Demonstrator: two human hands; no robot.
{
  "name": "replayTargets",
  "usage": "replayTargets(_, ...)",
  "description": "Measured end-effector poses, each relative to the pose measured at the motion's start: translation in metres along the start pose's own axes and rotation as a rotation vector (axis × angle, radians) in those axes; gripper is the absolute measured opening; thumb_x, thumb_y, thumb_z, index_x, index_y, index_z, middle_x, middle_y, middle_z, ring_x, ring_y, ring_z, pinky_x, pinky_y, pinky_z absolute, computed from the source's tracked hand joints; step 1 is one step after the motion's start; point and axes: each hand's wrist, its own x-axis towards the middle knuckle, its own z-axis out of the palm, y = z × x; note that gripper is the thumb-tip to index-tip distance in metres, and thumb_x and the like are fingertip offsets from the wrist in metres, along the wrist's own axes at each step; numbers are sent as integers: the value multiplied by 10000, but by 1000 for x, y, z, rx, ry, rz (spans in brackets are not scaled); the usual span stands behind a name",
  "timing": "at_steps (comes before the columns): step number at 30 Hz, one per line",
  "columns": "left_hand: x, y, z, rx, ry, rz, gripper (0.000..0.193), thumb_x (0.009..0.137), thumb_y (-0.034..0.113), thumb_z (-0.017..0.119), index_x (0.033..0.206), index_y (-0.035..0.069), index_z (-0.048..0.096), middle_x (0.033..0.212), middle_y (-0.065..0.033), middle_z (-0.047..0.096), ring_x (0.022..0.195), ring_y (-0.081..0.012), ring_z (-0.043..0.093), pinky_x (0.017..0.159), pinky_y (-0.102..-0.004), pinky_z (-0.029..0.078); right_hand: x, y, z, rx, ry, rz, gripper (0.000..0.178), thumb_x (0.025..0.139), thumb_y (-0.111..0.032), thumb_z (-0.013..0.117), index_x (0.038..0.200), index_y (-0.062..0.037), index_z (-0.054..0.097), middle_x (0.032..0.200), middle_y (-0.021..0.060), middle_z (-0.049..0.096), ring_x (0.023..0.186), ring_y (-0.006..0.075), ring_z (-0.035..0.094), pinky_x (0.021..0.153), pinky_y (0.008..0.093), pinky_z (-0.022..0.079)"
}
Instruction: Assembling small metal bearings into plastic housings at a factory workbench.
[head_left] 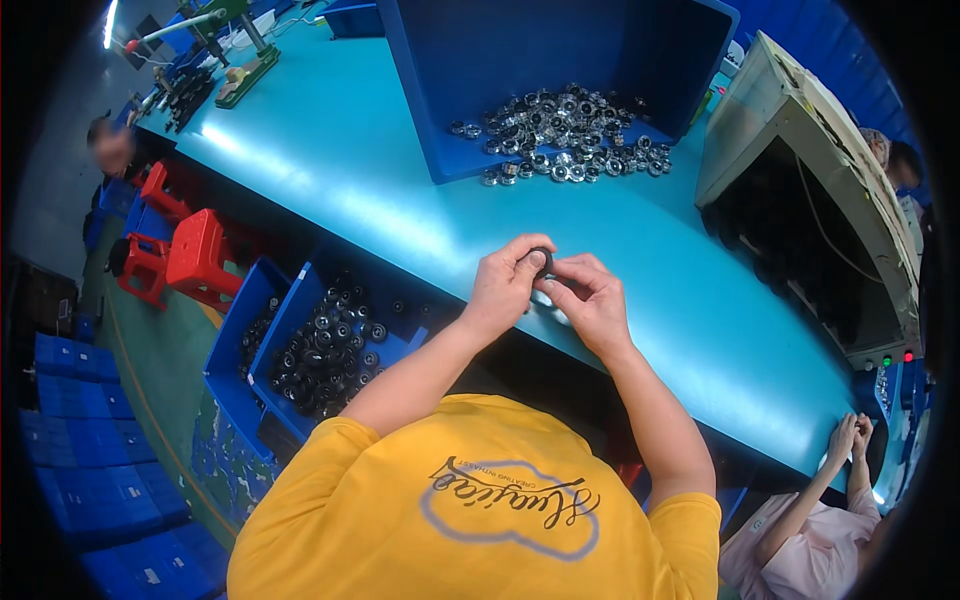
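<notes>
Head view: sm. dark round part (pixel 542 262) pinched in L hand (pixel 503 287), R hand (pixel 597 303) right up to it

Part is held just over the near edge of teal table (pixel 330 190), approx. mid-view. L thumb & fingers are closed narrow on it. R thumb & fingers are also drawn narrow, tips brought to the part's R side; whether it's gripped by them too can't be told. Pale shiny patch is seen under the hands, too hidden to ID.

Beyond the hands, lg. blue bin (pixel 565 50) is set on the table w/ its open side turned toward the person; clear-&-black round pcs (pixel 570 130) are heaped in it & at its lower edge. To the R, a pale boxy housing (pixel 745 115) w/ dark opening is stood on the table; a cable is seen in the opening.

Below the table edge, L side, a blue tub (pixel 290 325) is part-filled w/ dark round pcs (pixel 325 350). Red stools (pixel 200 255) are placed farther L, stacked blue crates (pixel 110 480) lower L. Green press (pixel 250 75) is mounted at the table's far L end. Co-worker's hands (pixel 850 438) are held together at lower R, well apart from the person's own. Yellow shirt (pixel 400 500) is worn by the person.
</notes>
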Motion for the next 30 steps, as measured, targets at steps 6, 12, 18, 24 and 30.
replayTargets(6,4,9,-7,-70,-152,-32,399,1022,97,584,1417,124,536,911,-2,603,724,-62,557,612,-223,505,5,2,-4,183,-5,142,245,933,-126,748,1161,-35,748,1071,56,668,886,139,672,700,260,565)
replayTargets(12,-3,17,-3,190,-138,28,576,952,40,624,1496,113,449,1032,-82,679,902,-152,675,745,-283,556,10,-4,-7,322,13,253,311,943,-147,745,1220,-14,701,1006,60,715,894,141,688,679,260,559)
replayTargets(18,-1,13,10,386,-144,146,563,915,-10,601,1458,87,487,1094,-187,729,1001,-261,741,857,-359,578,8,8,-12,332,30,247,284,903,-124,789,1142,-6,688,922,64,724,808,127,685,675,266,563)
replayTargets(24,-2,-2,13,361,-83,311,517,916,5,637,1418,83,539,1039,-112,726,907,-177,723,813,-314,583,13,7,-20,378,-53,259,257,914,-145,782,1116,-10,697,948,64,726,804,125,679,704,271,572)
replayTargets(30,5,-1,8,-141,-184,155,435,950,51,654,1377,81,575,997,-18,669,857,-87,657,693,-253,553,13,6,-29,493,-135,303,306,982,-250,712,1158,1,700,1028,80,731,873,136,686,762,264,574)
